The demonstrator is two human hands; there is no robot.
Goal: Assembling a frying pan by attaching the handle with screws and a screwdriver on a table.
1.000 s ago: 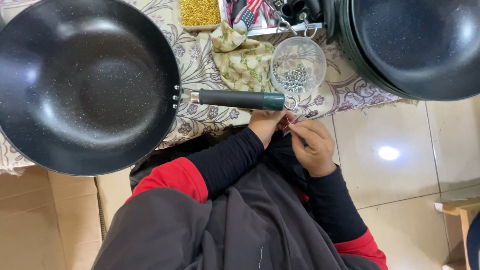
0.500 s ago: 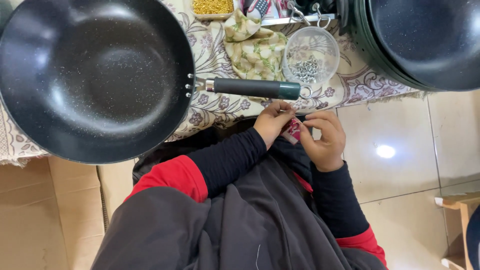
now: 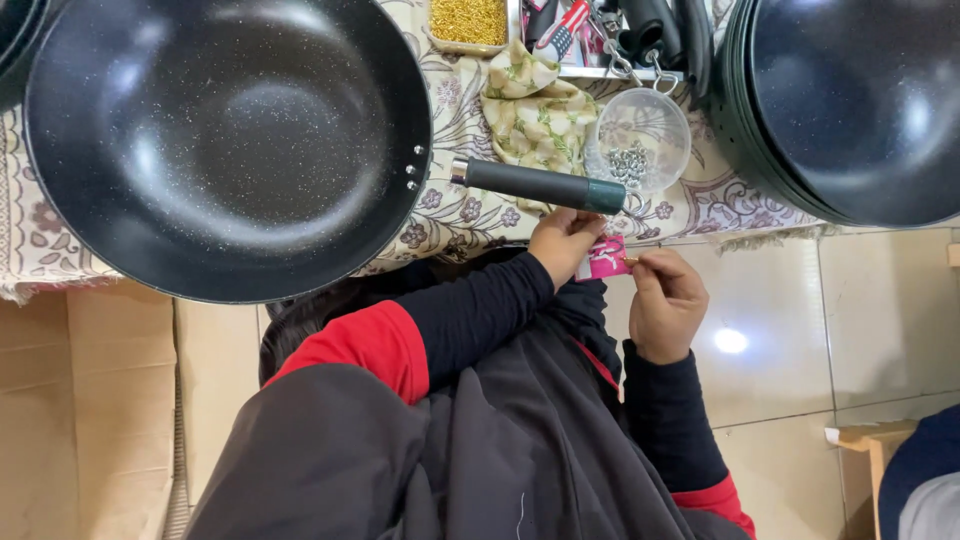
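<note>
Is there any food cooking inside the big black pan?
No, the big black pan is empty; only its speckled dark inside shows.

head cam | looks steeply down | close over hands (image 3: 620, 270) | single view

A bench (image 3: 40, 250) draped in a pale floral cloth (image 3: 450, 205) spans the top of the view. Below it lies a floor of glossy cream tiles (image 3: 880, 330) with thin grout lines, and a bright spot of lamp light (image 3: 730, 341) reflects off one tile. Brown cardboard (image 3: 80, 420) covers the floor at the left, and a wooden corner (image 3: 858, 440) shows at the right edge.
</note>
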